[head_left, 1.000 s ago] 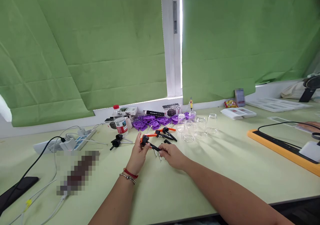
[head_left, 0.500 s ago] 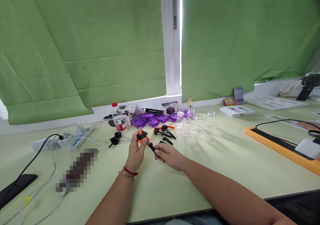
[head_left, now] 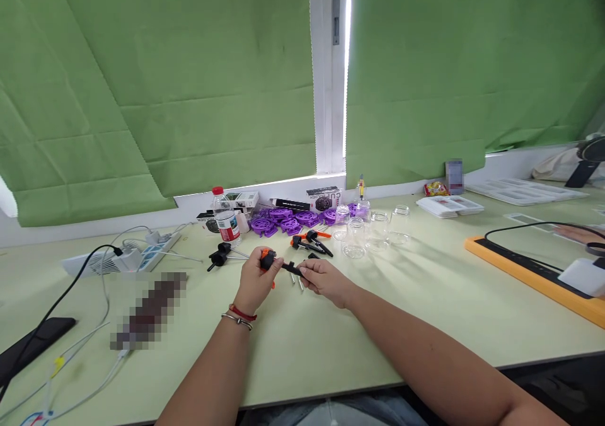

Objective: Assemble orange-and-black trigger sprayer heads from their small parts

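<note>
Between my hands, above the table, is a black-and-orange piece with a black bar (head_left: 290,267); its exact kind does not show. My left hand (head_left: 254,282) wraps round the wide black-and-orange end, and an orange bit sticks out below the fingers. On the right, the bar's far end is pinched in my right hand (head_left: 327,281). Just beyond my fingers lie similar black-and-orange pieces (head_left: 312,242). Thin metal rods (head_left: 297,282) show under the bar. Black parts with rods (head_left: 220,256) rest to the left of my left hand.
Behind are purple plastic parts (head_left: 281,221), boxes (head_left: 324,199) and a red-capped bottle (head_left: 225,217). Several clear glasses (head_left: 353,240) stand to the right. A power strip (head_left: 158,253) and cables lie left; an orange-edged device (head_left: 524,278) sits right.
The bar has turned closer to level, and my right hand has risen slightly. Metal rods now show beneath it. Both hands still grip the piece; the camera view has shifted a little.
</note>
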{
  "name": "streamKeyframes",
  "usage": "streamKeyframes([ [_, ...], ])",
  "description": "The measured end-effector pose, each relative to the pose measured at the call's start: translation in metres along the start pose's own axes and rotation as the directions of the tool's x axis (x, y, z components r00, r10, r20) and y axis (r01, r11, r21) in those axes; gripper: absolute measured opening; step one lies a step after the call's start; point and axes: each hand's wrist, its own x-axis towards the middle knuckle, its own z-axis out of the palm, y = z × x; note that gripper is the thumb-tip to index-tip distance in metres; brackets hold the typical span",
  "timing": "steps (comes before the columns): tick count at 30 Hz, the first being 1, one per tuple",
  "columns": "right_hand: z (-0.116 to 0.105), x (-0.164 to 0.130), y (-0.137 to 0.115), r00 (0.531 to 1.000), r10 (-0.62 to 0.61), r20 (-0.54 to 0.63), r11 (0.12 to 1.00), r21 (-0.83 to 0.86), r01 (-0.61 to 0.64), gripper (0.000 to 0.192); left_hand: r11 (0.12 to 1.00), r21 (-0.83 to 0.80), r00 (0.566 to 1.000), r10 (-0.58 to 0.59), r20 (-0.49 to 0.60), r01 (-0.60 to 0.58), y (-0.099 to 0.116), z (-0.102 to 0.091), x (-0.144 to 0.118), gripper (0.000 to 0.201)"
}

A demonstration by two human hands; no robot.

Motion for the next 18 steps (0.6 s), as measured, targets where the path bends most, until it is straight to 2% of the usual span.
streamKeyframes([
  [4,-0.011,0.005,0.001,0.999,-0.003,-0.047,1.000,-0.018,0.002,0.024,0.981,-0.109,0.978,-0.146,0.148,0.163,0.007,0.001,-0.004,0.052],
  [7,-0.016,0.007,0.003,0.999,0.002,-0.043,0.999,-0.033,-0.004,0.026,0.948,-0.182,0.940,-0.205,0.273,0.259,0.007,0.003,-0.005,0.039],
  [13,-0.015,0.006,0.004,1.000,-0.008,0.006,0.999,-0.052,0.008,0.026,0.876,-0.358,0.922,-0.206,0.326,0.323,0.001,0.004,-0.003,0.025],
  [18,-0.014,0.004,0.003,0.999,-0.014,0.040,0.996,-0.088,0.018,0.029,0.831,-0.405,0.901,-0.235,0.365,0.380,-0.002,0.002,-0.002,0.019],
])
